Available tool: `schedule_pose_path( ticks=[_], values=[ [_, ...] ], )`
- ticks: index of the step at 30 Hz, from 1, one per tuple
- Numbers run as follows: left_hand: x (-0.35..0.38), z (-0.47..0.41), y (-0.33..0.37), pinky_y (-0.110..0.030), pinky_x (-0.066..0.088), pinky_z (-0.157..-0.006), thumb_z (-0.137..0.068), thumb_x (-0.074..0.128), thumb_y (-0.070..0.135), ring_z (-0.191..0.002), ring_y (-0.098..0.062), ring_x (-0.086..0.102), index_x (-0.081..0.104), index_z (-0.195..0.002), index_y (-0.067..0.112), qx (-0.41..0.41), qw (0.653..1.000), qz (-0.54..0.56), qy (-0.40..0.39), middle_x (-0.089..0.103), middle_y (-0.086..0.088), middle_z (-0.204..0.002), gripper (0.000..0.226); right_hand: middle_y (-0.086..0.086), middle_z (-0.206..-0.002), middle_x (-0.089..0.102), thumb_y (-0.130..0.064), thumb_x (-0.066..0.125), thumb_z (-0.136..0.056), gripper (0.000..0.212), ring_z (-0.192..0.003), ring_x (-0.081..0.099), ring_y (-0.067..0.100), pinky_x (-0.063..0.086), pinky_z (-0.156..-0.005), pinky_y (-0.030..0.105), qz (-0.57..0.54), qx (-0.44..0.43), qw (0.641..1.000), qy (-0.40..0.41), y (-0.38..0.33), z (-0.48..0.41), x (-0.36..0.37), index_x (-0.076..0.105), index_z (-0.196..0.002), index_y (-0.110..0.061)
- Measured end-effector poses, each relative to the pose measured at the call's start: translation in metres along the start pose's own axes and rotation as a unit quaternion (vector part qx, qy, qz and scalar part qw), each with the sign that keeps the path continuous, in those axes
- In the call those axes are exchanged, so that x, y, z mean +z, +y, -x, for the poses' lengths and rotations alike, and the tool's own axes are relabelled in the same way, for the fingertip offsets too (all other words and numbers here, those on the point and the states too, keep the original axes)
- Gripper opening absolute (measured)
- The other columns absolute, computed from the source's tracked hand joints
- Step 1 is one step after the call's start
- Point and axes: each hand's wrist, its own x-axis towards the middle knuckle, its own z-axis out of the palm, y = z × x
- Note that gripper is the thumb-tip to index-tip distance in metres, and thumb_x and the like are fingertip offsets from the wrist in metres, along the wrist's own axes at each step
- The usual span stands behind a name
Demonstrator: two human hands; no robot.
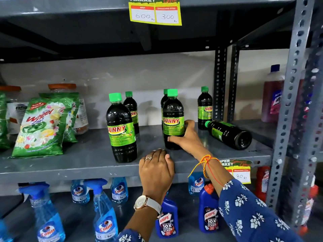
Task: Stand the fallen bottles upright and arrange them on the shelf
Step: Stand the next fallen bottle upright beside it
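**Five bottles up, one still down at the right end**

Your right hand [185,137] is wrapped round the lower body of the front-middle bottle [173,119], thumb behind it and fingers across the front below the label. That bottle stands upright on the shelf [87,159], a little back from the front edge and right of centre. The grip looks like a positioning hold, not a lift; the base appears to be down on the shelf.

Your left hand [156,169] rests palm-down on the front edge of the shelf, fingers curled over the lip and holding no bottle. It reads as a brace.

Standing count, as far as visible:
- front-left bottle [121,128], upright, nearest the front edge
- back-left bottle [132,110], upright just behind it
- a bottle [164,100] mostly hidden directly behind the one you hold; only its cap and shoulder show
- back-right bottle [204,106], upright near the back-right corner, beside the rack post [219,84]

Left to do: one fallen bottle [229,134] lies on its side at the right end of the shelf, cap pointing toward the back-right bottle, base toward the front-right corner. It is untouched by either hand.

Judgement: righting is nearly complete, with one bottle outstanding. Arrangement is less far on; the standing bottles sit in loose pairs with uneven gaps, not in a row. The detergent packets [42,128] at the left end leave room between.
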Motion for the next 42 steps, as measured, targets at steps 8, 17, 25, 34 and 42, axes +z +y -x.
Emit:
schedule_pose_path(
  ticks=[8, 17, 25, 34, 42],
  values=[
    [0.001, 0.0, -0.001, -0.036, 0.042, -0.071, -0.086, 0.037, 0.024, -0.079, -0.026, 0.067, 0.071, -0.087, 0.008, 0.003, 1.0, 0.007, 0.012, 0.074, -0.009, -0.088, 0.038, -0.019, -0.089, 0.052, -0.026, 0.08, -0.06, 0.062, -0.081, 0.053, 0.0, 0.037, -0.055, 0.009, -0.021, 0.017, 1.0, -0.002, 0.002, 0.0, -0.001, 0.036, -0.104, -0.024],
    [0.003, 0.0, -0.003, -0.037, 0.039, -0.071, -0.085, 0.037, 0.023, -0.078, -0.026, 0.066, 0.071, -0.086, 0.01, -0.003, 0.999, 0.032, 0.014, 0.073, -0.007, -0.087, 0.036, -0.012, -0.097, 0.059, -0.018, 0.084, -0.062, 0.07, -0.085, 0.055, -0.005, 0.04, -0.063, 0.008, -0.086, 0.019, 0.996, 0.003, 0.003, -0.002, -0.001, 0.044, -0.119, -0.014],
    [-0.005, 0.001, 0.002, -0.038, 0.043, -0.07, -0.085, 0.034, 0.024, -0.075, -0.03, 0.064, 0.068, -0.088, 0.006, -0.022, 1.0, 0.014, -0.01, 0.071, -0.012, -0.084, 0.039, -0.002, -0.101, 0.068, -0.019, 0.09, -0.053, 0.06, -0.092, 0.064, 0.007, 0.051, -0.077, 0.02, -0.093, 0.014, 0.996, 0.008, 0.001, 0.003, -0.003, 0.055, -0.103, -0.019],
    [-0.031, 0.007, 0.009, -0.033, 0.053, -0.062, -0.083, 0.034, 0.028, -0.066, -0.029, 0.066, 0.07, -0.075, 0.005, -0.035, 0.998, -0.03, -0.046, 0.07, -0.012, -0.073, 0.043, 0.007, -0.1, 0.071, -0.015, 0.084, -0.064, 0.042, -0.091, 0.064, 0.015, 0.048, -0.07, 0.014, -0.016, 0.022, 0.999, -0.026, -0.02, 0.024, -0.016, 0.067, -0.101, -0.009],
    [-0.033, 0.01, 0.005, -0.035, 0.053, -0.066, -0.085, 0.042, 0.028, -0.072, -0.03, 0.066, 0.069, -0.082, 0.006, -0.022, 0.996, -0.03, -0.079, 0.071, -0.013, -0.08, 0.035, 0.005, -0.099, 0.074, -0.021, 0.085, -0.06, 0.034, -0.092, 0.068, 0.015, 0.052, -0.088, 0.034, 0.005, 0.026, 0.999, -0.027, -0.026, 0.047, -0.027, 0.069, -0.09, -0.021]
  ],
)
